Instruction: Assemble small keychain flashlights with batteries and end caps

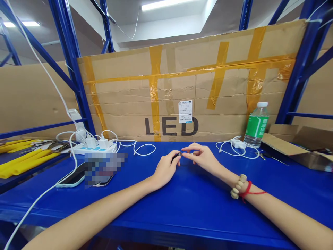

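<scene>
One small dark piece (176, 156) sat pinched in your left hand (165, 166), over the desk (182, 211) | your right hand (203, 158) held its fingers parted just beside it, contact unclear | step seemed two-handed fingertip handling | next move probably called for a steady left grip

Pwr strip (95, 149) L, btl (257, 125) R

Small object (179, 154) in the left hand (166, 166): black
Table (171, 215): plain blue
Rack posts (69, 45): also blue
Cardboard (125, 100): brown, crossed by amber tape (218, 76), with black letters (165, 126)
Sticker (185, 110): white, black print, blue strip at bottom
Bottle (253, 141): clear, with white cap (262, 104) and green-white label (256, 126)
Tubes (31, 161): yellow
Power strip (80, 150): white and light blue
Bracelet (236, 189): cream beads
Wrist string (247, 191): red
</scene>
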`<state>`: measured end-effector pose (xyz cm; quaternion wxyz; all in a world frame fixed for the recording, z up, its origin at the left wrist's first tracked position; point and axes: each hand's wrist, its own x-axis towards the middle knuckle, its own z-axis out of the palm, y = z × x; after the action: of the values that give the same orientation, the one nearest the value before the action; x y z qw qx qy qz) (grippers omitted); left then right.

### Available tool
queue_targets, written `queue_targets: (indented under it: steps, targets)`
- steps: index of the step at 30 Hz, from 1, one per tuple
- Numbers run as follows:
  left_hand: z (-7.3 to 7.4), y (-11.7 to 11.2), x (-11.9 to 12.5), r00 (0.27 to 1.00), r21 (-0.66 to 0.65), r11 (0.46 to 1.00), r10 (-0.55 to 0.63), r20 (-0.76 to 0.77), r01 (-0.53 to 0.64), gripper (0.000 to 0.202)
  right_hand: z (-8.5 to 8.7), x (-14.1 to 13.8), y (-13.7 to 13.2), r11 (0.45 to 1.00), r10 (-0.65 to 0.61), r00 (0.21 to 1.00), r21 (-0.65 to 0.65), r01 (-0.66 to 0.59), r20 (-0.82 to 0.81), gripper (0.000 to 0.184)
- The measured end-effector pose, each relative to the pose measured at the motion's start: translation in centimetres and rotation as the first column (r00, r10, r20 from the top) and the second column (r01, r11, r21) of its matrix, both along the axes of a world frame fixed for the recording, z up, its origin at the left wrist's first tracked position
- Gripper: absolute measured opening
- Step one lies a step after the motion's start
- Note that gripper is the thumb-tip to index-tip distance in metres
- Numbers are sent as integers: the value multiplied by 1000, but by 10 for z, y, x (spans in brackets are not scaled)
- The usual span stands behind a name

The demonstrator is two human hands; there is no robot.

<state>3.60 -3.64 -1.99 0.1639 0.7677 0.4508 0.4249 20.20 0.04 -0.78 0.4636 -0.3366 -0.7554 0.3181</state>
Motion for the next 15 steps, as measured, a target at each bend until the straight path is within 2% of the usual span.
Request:
queue_targets:
  steps: [6,15]
  targets:
    - [0,1,0,998,-13,998,-61,-4,61,25,3,6,4,987,20,996,156,-32,82,31]
    - [3,-3,1,993,-39,995,-94,-70,92,26,7,12,7,980,94,991,169,-109,96,23]
